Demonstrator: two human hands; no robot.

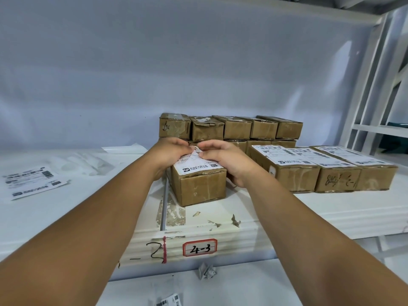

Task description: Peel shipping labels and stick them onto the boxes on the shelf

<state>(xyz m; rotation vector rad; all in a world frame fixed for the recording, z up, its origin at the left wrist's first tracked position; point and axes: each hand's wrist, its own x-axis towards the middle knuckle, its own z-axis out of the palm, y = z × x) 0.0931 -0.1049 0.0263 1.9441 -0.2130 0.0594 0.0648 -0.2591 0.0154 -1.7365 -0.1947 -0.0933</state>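
Note:
A brown cardboard box [199, 187] stands on the white shelf [287, 208] in front of me. A white shipping label [198, 165] lies on its top, its far end lifted and curled. My left hand [171, 154] and my right hand [223, 159] meet over the far end of the box, fingertips of both pinching the raised label edge. The right palm also rests against the box's right side. Three labelled boxes [331, 166] lie side by side to the right. Unlabelled boxes [229, 128] are stacked in two rows behind.
Loose label sheets [31, 181] and clear backing strips [88, 162] lie on the shelf at the left. The shelf front carries a red-framed tag "4-3" [199, 247]. A crumpled paper scrap [207, 270] and another label [169, 301] lie below. Shelf uprights [375, 89] stand at right.

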